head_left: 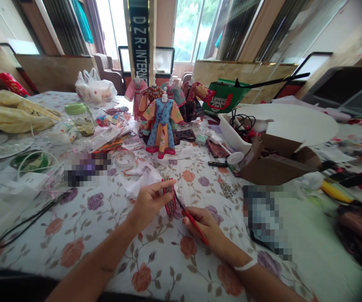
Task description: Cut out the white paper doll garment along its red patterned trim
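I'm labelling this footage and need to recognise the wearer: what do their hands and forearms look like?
The left hand has no glove, and its forearm bears a faint dark mark. The right hand, also gloveless, shows reddish nails; a white band circles its wrist. No sleeves show.

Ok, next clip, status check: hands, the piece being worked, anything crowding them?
Left hand pinching patterned red strip. Right hand on red-handled scissors, blades by strip's right edge. White material close beyond left hand.
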A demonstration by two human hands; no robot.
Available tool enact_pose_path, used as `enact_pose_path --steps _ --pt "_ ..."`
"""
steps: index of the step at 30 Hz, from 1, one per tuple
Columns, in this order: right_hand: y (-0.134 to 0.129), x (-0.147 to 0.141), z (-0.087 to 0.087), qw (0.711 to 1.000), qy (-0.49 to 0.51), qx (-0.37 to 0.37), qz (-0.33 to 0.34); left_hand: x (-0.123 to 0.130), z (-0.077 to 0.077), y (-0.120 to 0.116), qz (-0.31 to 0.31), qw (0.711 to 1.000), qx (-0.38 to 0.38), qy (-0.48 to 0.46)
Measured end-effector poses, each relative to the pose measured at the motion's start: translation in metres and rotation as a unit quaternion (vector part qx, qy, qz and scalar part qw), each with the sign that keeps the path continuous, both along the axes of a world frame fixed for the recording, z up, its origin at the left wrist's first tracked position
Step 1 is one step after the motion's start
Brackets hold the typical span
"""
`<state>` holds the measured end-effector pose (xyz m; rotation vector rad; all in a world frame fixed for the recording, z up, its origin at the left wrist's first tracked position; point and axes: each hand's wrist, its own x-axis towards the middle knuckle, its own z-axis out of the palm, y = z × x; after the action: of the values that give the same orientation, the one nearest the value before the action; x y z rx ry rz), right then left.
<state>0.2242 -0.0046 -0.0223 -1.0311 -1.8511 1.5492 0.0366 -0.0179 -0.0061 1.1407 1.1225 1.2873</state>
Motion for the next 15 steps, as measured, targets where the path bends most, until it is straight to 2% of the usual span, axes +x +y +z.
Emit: enact_pose_path --steps 5,10,15 --pt "0.001 0.0 -0.003 1.0 0.001 -0.012 0.004 0.0 0.001 0.0 0.01 1.0 0.003 -0.002" --pt "0.0 0.0 0.004 1.0 0.008 0.004 0.004 -0.001 0.001 0.0 0.005 1.0 0.007 0.002" --pt "-0.002 -0.001 0.007 1.0 0.011 -0.023 -0.007 0.001 0.0 -0.001 -0.005 1.0 0.008 0.017"
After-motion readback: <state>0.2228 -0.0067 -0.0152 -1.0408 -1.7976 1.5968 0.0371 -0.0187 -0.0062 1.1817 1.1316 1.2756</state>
